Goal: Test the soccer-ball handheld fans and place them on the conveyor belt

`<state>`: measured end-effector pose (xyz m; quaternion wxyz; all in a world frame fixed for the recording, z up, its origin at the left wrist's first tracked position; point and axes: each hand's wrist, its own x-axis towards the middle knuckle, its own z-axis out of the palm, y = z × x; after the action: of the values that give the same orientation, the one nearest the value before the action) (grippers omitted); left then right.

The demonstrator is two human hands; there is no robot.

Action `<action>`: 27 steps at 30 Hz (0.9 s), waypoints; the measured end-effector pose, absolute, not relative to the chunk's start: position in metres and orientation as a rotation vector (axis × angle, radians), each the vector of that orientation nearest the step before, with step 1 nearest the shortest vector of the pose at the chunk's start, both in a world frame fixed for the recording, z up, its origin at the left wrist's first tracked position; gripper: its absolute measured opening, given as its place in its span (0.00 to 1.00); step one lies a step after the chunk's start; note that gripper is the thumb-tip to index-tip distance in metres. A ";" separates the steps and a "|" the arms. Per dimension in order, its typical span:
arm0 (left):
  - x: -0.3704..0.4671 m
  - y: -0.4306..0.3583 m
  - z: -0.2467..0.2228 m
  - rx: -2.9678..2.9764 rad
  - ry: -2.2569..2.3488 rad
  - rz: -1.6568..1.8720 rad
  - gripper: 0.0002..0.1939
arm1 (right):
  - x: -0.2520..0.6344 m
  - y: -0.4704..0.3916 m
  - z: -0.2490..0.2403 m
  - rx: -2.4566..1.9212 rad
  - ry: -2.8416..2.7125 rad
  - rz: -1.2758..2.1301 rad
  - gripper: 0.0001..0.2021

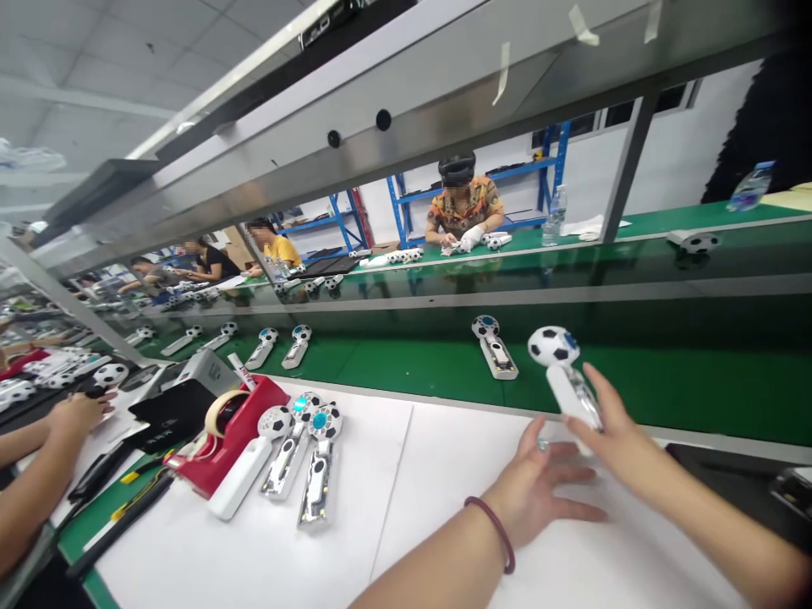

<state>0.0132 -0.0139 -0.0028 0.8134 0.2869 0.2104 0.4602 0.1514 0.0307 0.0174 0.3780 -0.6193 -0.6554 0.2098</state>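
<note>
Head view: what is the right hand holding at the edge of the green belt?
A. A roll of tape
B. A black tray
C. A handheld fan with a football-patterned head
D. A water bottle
C: the right hand is closed around the white handle of the football-headed fan, whose black-and-white head sticks up over the green belt; the left hand lies open on the white table beside it.

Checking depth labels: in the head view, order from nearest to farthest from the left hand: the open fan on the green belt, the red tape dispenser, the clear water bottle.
1. Open white fan, on the belt just beyond the left hand.
2. Red tape dispenser, far left on the table.
3. Clear water bottle, across the line.
</note>
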 end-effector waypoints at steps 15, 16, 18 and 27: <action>0.007 -0.015 -0.006 0.791 0.514 0.644 0.39 | 0.154 -0.032 0.026 -1.430 -1.796 0.935 0.29; 0.007 -0.015 -0.006 0.784 0.512 0.641 0.40 | 0.155 -0.032 0.027 -1.431 -1.776 0.974 0.28; 0.007 -0.015 -0.005 0.771 0.511 0.655 0.41 | 0.157 -0.032 0.027 -1.409 -1.739 1.017 0.28; 0.016 -0.018 -0.003 0.828 0.541 0.741 0.35 | 0.164 -0.019 0.025 -1.416 -1.490 1.127 0.28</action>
<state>0.0156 -0.0182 -0.0028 0.8150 0.3880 0.2537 0.3475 0.1643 -0.0191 0.0247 0.3884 -0.5567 -0.5857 0.4430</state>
